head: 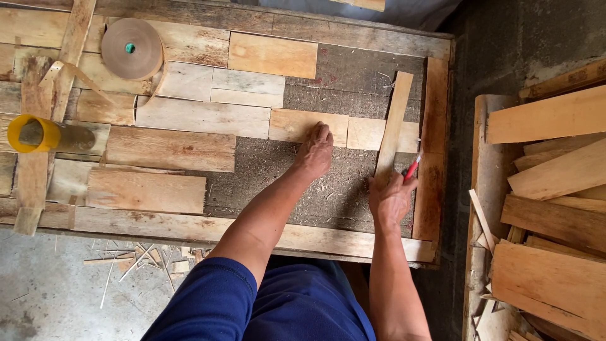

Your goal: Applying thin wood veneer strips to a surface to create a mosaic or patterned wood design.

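Risk first: could slip with the red knife, gripped in the right hand right against the lower end of the strip; a blade running off the edge of thin wood would head toward the left hand, not far off on the same board. Blade itself too small to make out, so cannot tell whether extended. Might also split the strip along the grain if pressed hard, thin as it looks. Could shift too, since the strip lies loose, tilted across the neighbouring pieces, and nothing pins its upper end.

Right fingers clenched around the knife handle, thumb side toward the strip. Left fingers spread flat, released, pressing palm-down on a pale veneer piece; holding nothing.

Strip: long, narrow, light tan, straight-edged, leaning slightly left at the bottom, set right of centre on the dark fibrous panel, just inside the reddish right frame board. Veneer piece under the left hand: rectangular, pale orange, butted against a similar one to its right, partly under the strip.

Elsewhere: patchwork of veneer sheets over the left half, a brown tape roll at top left, a yellow-capped tube at the left edge, stacked boards to the right, splinters on the floor below
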